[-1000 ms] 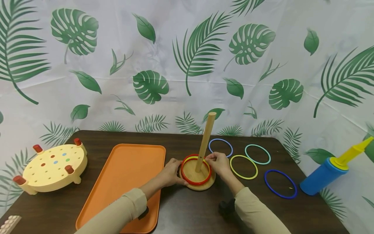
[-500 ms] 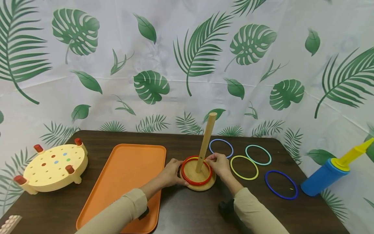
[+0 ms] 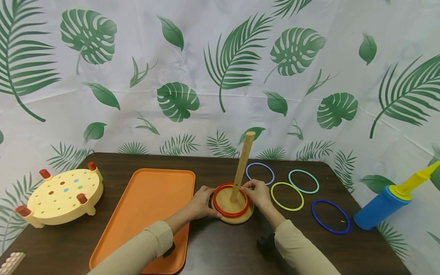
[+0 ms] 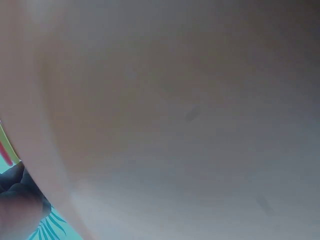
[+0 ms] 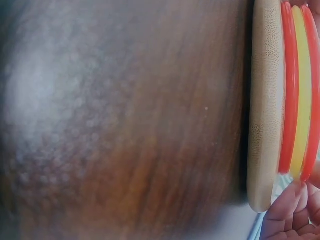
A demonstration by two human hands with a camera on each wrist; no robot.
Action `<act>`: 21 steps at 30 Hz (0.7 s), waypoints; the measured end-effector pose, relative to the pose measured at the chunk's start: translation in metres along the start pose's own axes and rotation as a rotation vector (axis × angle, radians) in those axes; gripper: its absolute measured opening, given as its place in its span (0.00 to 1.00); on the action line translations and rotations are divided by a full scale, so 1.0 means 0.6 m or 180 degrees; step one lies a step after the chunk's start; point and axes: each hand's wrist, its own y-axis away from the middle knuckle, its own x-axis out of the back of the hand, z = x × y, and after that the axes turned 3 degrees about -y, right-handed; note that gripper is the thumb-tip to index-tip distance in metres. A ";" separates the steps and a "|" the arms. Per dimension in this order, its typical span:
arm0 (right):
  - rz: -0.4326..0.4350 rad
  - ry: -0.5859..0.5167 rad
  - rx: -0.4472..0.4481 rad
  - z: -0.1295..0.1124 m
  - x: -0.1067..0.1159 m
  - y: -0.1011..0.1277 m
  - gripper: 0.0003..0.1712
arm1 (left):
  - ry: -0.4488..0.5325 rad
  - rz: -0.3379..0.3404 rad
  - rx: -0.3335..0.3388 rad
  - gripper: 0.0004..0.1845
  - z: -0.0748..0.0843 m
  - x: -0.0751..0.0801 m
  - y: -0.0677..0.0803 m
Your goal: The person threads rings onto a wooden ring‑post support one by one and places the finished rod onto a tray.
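Where the dark brown wooden surface [image 3: 223, 252] carries the things, a round bamboo base [image 3: 237, 217] stands near its middle, with a tall pale wooden peg [image 3: 242, 166] rising from it, a little tilted. Stacked on this base around the peg lie thin plastic rings: a red ring [image 3: 229, 214] on top, and in the right wrist view a yellow ring [image 5: 302, 95] between two red ones. The left hand [image 3: 201, 204] rests with curled fingers against the left edge of the base. The right hand [image 3: 259, 194] pinches the red ring at its right side, the fingertips together on it.
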 end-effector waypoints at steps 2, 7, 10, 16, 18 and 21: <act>0.0003 -0.0018 -0.0009 0.000 0.000 0.000 0.06 | 0.0001 0.0001 -0.0004 0.45 0.000 0.000 0.000; 0.0006 -0.0019 -0.0037 0.001 0.000 0.000 0.07 | 0.0011 -0.0008 0.0001 0.45 0.001 0.000 -0.001; 0.0012 -0.0013 -0.0032 0.001 0.000 0.000 0.07 | 0.0028 -0.0019 0.0028 0.45 0.001 0.000 -0.001; 0.0014 -0.0039 -0.0023 0.003 0.001 0.000 0.07 | 0.0026 -0.0025 0.0032 0.45 0.002 0.002 -0.001; 0.0017 -0.0069 -0.0018 0.004 0.001 0.000 0.07 | 0.0026 -0.0029 0.0041 0.45 0.002 0.002 -0.001; -0.0023 -0.0267 -0.0056 0.006 0.004 0.001 0.07 | 0.0027 -0.0039 0.0065 0.45 0.002 0.001 -0.001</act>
